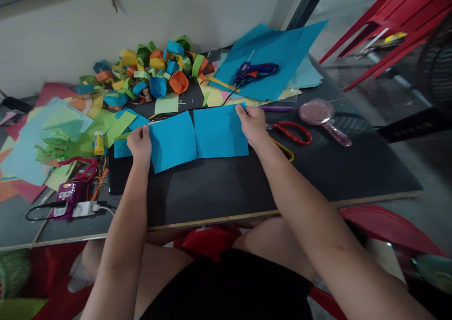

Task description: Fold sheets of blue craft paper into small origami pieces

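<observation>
My left hand (140, 143) is closed on the upper left corner of a blue square of paper (173, 142). With thumb and fingers, my right hand (253, 124) pinches the upper right corner of a second blue paper square (221, 132). The two squares meet along the middle, with a small notch at the top. Whether they are joined there I cannot tell. Another blue piece (122, 149) lies just left of my left hand. Red-handled scissors (294, 132) lie close to my right forearm.
Folded paper pieces in several colours (155, 70) are heaped against the wall. A glue gun (256, 71) rests on a large blue sheet (271, 42). A hairbrush (319, 112), a glue stick (99, 143), and a purple power strip (68, 197) with cables are on the table (212, 192).
</observation>
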Demonstrator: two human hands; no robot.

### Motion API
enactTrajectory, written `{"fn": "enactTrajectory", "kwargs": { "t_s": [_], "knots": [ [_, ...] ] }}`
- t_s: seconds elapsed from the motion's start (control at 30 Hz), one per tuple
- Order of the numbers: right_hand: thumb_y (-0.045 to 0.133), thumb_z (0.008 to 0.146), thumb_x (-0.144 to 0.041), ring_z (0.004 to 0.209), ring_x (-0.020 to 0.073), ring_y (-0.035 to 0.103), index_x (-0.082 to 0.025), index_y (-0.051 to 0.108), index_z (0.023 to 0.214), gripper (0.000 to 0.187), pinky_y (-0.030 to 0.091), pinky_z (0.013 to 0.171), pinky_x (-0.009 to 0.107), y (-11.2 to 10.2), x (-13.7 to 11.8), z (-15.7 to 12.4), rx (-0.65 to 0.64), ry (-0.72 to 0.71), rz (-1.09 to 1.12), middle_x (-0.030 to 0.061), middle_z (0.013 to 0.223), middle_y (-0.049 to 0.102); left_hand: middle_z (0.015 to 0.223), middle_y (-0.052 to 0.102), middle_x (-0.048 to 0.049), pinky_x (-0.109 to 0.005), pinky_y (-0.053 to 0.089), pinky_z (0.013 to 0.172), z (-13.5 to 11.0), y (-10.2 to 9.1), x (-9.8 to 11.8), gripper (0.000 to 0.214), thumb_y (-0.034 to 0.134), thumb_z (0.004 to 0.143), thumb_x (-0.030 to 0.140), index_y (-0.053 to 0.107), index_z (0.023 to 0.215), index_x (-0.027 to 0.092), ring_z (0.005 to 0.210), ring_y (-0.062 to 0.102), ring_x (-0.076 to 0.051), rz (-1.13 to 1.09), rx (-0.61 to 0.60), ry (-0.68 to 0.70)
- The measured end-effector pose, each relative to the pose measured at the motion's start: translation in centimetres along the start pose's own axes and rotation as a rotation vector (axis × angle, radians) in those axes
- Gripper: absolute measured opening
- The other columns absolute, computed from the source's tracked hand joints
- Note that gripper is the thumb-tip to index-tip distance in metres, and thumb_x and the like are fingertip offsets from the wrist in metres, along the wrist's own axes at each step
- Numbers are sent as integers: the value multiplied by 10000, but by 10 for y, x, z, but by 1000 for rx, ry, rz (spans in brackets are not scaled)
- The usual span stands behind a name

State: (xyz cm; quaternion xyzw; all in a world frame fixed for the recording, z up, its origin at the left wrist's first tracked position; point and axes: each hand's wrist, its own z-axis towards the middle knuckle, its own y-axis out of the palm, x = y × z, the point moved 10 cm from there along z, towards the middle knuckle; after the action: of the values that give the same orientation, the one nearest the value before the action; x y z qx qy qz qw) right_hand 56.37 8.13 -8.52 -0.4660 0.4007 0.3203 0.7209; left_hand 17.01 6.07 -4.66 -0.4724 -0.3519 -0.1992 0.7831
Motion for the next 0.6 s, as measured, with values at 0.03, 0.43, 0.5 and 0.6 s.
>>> {"fn": "enactTrajectory", "kwargs": {
  "t_s": [0.03,0.43,0.5,0.6],
  "knots": [
    [476,842,-700,475,88,211,-223,230,543,615,166,509,288,-1,0,0,7,6,13,-55,513,196,513,342,36,-266,230,498,0,1,-2,383,538,898,404,482,592,181,491,310,-93,-42,4,-19],
    [793,678,-377,751,201,658,-205,662,862,283,552,672,349,37,-6,-20,-487,301,457,41,795,664,688,526,16,-231,422,605,8,-7,-11,296,688,779,332,601,1004,160,662,531,-112,-125,98,-9],
    [770,706,-373,712,199,679,-203,667,899,277,575,622,336,41,-2,-24,-525,365,443,42,781,667,663,494,35,-225,411,596,8,-11,-9,312,680,790,325,585,1047,174,643,509,-107,-114,122,6],
    [713,761,-443,581,178,660,-199,649,888,282,553,491,296,39,5,-23,-441,397,414,27,701,627,595,411,68,-222,379,564,7,-14,-6,363,695,785,330,579,1095,179,566,440,-92,-86,125,9]
  ]
}}
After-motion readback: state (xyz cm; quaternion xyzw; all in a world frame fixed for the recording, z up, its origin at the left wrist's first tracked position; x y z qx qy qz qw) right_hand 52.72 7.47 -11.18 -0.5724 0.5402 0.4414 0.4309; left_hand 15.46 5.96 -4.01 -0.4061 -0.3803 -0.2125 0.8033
